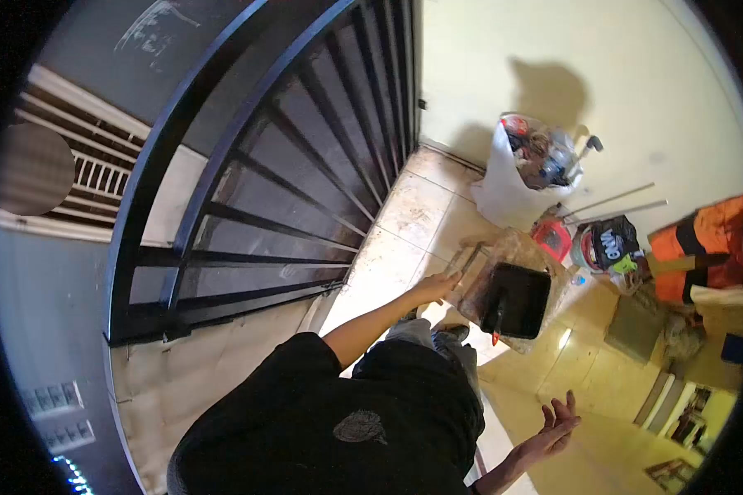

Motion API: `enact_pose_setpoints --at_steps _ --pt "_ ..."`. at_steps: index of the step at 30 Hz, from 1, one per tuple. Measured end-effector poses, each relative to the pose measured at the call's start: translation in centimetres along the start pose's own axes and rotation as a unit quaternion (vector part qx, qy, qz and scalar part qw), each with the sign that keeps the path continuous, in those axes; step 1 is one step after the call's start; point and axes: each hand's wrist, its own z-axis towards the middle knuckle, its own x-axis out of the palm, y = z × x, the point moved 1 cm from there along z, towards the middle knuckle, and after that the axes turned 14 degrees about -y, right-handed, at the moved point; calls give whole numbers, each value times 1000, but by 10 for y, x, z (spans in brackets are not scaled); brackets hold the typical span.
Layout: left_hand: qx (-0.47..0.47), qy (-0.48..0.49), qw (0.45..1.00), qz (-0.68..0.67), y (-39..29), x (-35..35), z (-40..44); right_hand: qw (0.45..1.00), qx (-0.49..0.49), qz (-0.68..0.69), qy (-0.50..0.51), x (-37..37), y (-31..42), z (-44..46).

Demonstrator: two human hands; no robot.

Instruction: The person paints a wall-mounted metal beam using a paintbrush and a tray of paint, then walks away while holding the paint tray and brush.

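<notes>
My left hand (437, 287) reaches forward with its fingers closed around a thin, stick-like tool (471, 257); its exact kind is too small to make out. Just right of that hand, a black paint tray (527, 290) lies on a brownish, stained sheet (504, 247) on the floor. A dark-handled tool with an orange tip (497, 330) rests over the tray's near left side. Low on the right, my right hand (557, 427) is held in the air, fingers spread and nothing in them.
Left stands a dark metal railing (289, 148). By the pale wall are a white sack of rubbish (512, 186), a red container (551, 238), a black bag (615, 239) and an orange-and-black bag (702, 247). A grey-green slab (634, 327) lies on the tiles.
</notes>
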Motion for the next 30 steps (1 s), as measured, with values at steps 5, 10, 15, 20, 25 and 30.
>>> enact_pose_setpoints --at_steps 5,10,15,20,25,30 --pt "22 -10 999 -23 -11 51 -2 996 21 -23 -82 -20 12 1" --pt "98 -181 978 39 -30 81 -22 997 16 -37 -73 -55 -15 25" --pt "119 -238 964 23 -38 101 -26 996 25 -55 -69 -79 -29 63" --pt "157 -300 941 29 -45 121 -44 996 -25 -77 -42 -118 -58 117" --pt "110 -359 927 22 -36 134 -45 996 32 -8 -89 -140 -64 156" --pt "98 -412 906 27 -13 130 -34 993 14 32 -114 -153 -77 171"
